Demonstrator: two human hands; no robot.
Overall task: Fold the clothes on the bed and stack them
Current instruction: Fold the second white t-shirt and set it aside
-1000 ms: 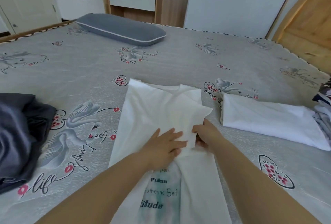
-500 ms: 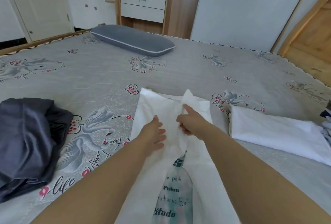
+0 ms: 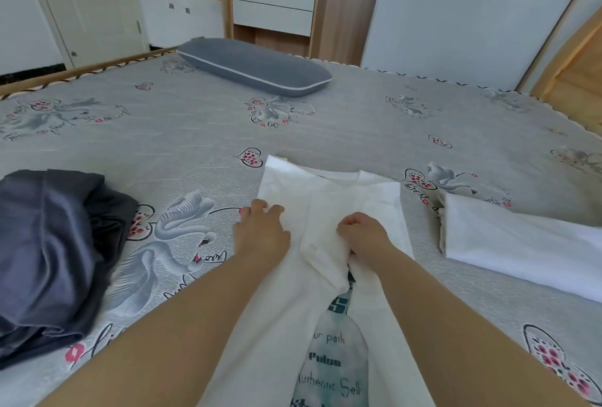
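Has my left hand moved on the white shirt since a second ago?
Yes. The left hand has slid left from the middle of the white T-shirt to its left edge, toward the swan print on the sheet.

A white printed T-shirt [image 3: 329, 292] lies partly folded lengthwise mid-bed [image 3: 195, 139]. A folded white garment [image 3: 521, 244] lies right of it, a crumpled dark grey garment [image 3: 49, 244] left.

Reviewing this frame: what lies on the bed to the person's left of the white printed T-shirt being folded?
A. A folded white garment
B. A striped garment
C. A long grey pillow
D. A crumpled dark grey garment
D: the crumpled dark grey garment lies heaped at the left edge, beside the white printed T-shirt; the folded white garment lies right.
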